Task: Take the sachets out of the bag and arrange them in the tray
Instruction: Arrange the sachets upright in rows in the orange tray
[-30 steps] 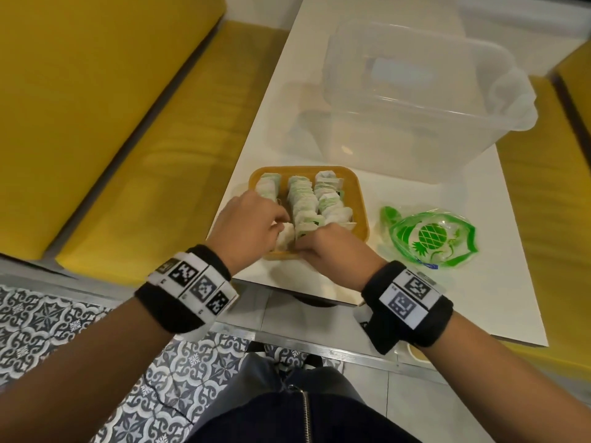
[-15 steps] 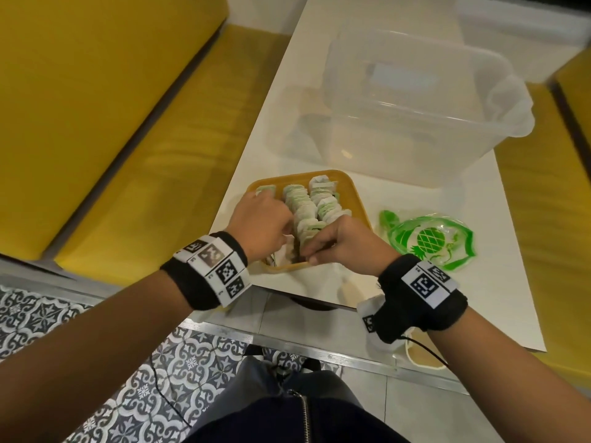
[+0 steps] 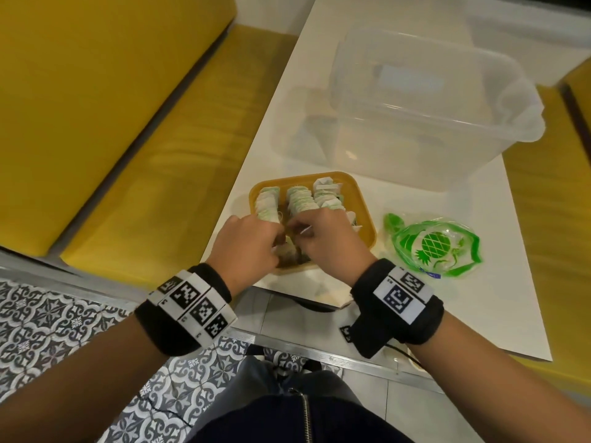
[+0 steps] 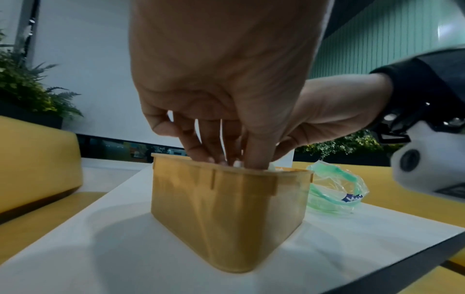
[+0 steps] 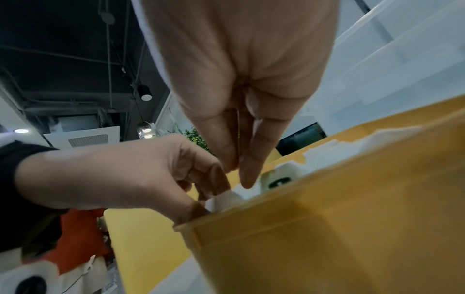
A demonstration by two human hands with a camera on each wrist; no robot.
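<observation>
A yellow tray [image 3: 363, 203] stands near the table's front edge, with white-and-green sachets [image 3: 300, 199] upright in three rows. Both hands reach into its near end. My left hand [image 3: 281, 239] has curled fingers; in the right wrist view its thumb and fingers [image 5: 201, 201] pinch a white sachet [image 5: 226, 198] at the tray's near left corner. My right hand [image 3: 299, 230] points straight fingers [image 5: 247, 179] down onto the sachets beside it. The green pineapple-print bag [image 3: 435, 247] lies flat to the right of the tray. Sachets under the hands are hidden.
A large clear plastic bin [image 3: 415, 123] stands just behind the tray on the white table [image 3: 479, 298]. Yellow benches [image 3: 160, 171] flank the table on both sides. The tray sits close to the table's near edge [image 3: 287, 282].
Both hands have moved forward over the tray's near end and closer together. The right hand shifted left toward the left hand, over the middle row.
</observation>
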